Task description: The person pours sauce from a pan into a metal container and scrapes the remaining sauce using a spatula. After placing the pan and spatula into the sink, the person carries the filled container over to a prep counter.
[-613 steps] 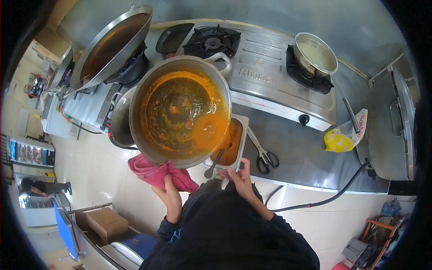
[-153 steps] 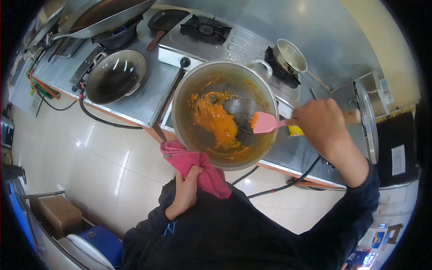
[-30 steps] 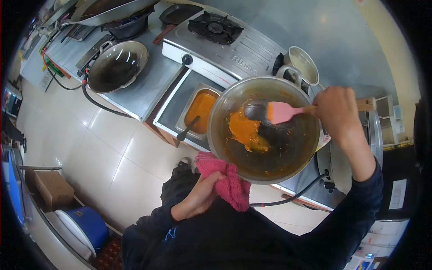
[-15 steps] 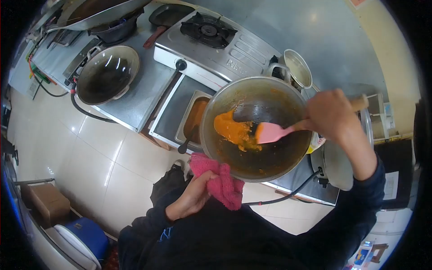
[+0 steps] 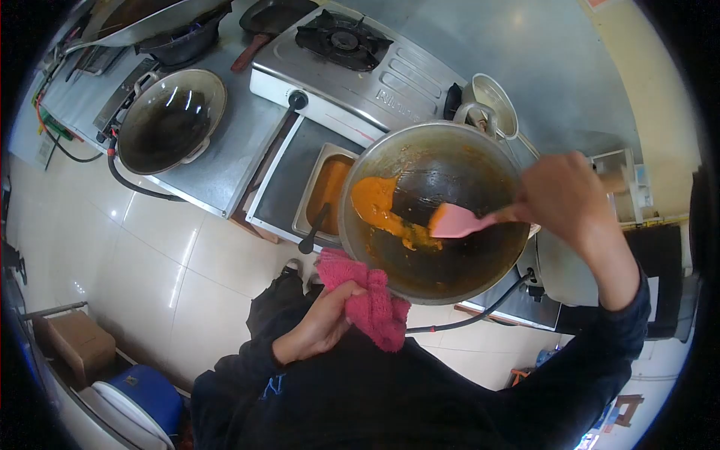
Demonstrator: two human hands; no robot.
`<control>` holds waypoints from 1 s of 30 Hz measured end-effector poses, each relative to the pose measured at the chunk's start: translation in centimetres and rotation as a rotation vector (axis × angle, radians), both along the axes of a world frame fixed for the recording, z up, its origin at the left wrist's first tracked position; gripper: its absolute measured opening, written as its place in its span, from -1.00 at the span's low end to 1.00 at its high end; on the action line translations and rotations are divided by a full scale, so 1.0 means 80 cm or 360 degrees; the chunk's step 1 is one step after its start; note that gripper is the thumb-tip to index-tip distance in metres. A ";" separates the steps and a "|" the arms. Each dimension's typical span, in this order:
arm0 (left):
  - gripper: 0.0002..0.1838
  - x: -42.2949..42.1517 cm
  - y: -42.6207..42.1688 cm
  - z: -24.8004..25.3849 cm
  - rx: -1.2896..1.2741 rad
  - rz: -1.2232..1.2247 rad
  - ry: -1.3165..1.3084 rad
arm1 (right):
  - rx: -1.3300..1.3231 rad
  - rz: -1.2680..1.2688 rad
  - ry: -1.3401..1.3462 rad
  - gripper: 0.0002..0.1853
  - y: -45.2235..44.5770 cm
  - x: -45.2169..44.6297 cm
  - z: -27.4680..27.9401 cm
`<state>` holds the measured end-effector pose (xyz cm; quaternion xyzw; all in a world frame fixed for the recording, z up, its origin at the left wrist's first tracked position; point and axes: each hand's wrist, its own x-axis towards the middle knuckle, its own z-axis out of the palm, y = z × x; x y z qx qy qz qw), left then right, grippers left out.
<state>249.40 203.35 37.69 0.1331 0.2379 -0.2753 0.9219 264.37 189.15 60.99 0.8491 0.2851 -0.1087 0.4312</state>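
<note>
A large wok (image 5: 465,281) sits in front of me, tilted, with thick orange sauce (image 5: 373,201) on its left inner side. My right hand (image 5: 568,199) is closed round the handle of a pink spatula (image 5: 456,222). Orange sauce coats the spatula's tip, which touches the sauce in the wok. My left hand (image 5: 324,319) grips a crumpled pink cloth (image 5: 376,311) by the wok's lower left rim. The cloth hides whether those fingers also touch the rim.
Left of the wok is a metal tray (image 5: 304,206) of orange sauce with a black-handled ladle (image 5: 313,231). A gas stove (image 5: 330,97) stands behind. A second wok (image 5: 172,120) rests at left, and a saucepan (image 5: 495,105) behind right. A black hose (image 5: 480,321) runs below.
The spatula and my right hand have shifted slightly right. The sauce has spread into a longer strip. My left hand stays on the cloth.
</note>
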 end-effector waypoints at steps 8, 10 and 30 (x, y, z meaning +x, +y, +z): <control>-0.63 -0.005 -0.002 -0.009 0.0042 -0.0056 -0.0081 | 0.0144 0.0360 -0.0156 -0.65 0.014 -0.012 0.018; -0.63 -0.002 0.000 -0.003 0.0082 -0.0082 -0.0086 | -0.0002 0.0193 -0.0115 -0.65 0.017 -0.019 0.037; -0.66 -0.006 -0.007 -0.003 0.0010 0.0092 -0.0073 | 0.0169 0.0160 0.0377 -0.73 0.025 -0.009 -0.013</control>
